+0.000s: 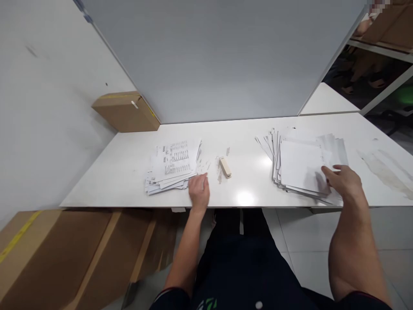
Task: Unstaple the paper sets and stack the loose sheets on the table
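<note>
On the white table (245,198) lies a stack of printed sheets (172,165) at the left. My left hand (199,191) rests at that stack's right edge, fingers lying flat and blurred by motion. A fanned pile of blank white sheets (301,165) lies at the right. My right hand (343,181) lies on the near right corner of that pile, fingers stretched over the top sheet. A small beige stapler (225,167) sits between the two piles, untouched.
A grey partition board (219,60) stands along the table's far edge. A cardboard box (125,111) sits at the far left corner. Larger cardboard boxes (64,254) stand on the floor at the left, below the table. Shelving (383,47) stands at the far right.
</note>
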A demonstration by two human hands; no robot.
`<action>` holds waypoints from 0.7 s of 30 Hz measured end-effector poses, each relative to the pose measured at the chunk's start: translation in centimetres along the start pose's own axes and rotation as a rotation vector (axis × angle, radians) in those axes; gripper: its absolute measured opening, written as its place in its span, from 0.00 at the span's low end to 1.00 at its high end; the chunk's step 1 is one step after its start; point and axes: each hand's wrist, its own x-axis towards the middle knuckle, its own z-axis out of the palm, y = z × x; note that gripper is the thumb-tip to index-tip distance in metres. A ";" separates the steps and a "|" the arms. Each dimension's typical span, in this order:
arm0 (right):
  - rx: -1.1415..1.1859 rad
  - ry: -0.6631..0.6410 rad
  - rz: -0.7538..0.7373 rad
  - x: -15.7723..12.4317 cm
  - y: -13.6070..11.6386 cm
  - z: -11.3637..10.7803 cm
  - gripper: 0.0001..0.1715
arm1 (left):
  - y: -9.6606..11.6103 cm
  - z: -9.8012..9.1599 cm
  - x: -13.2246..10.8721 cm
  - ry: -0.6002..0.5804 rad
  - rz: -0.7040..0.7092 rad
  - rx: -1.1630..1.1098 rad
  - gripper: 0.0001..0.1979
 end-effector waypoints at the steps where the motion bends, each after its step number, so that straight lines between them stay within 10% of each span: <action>1: -0.003 0.057 -0.020 -0.4 -0.1 0.1 0.33 | -1.0 -0.8 0.4 0.040 -0.037 0.063 0.11; 4: 0.164 0.109 -0.193 -3.4 -1.0 1.7 0.30 | -4.1 -3.1 2.0 0.041 -0.131 0.234 0.13; 12: 0.430 -0.594 -0.577 -13.6 -4.9 10.3 0.22 | -7.0 -4.8 4.2 -0.288 -0.199 0.332 0.21; 21: 0.470 -0.686 -0.579 -14.5 -4.6 12.5 0.18 | -7.8 -5.0 4.9 -0.274 -0.299 0.203 0.14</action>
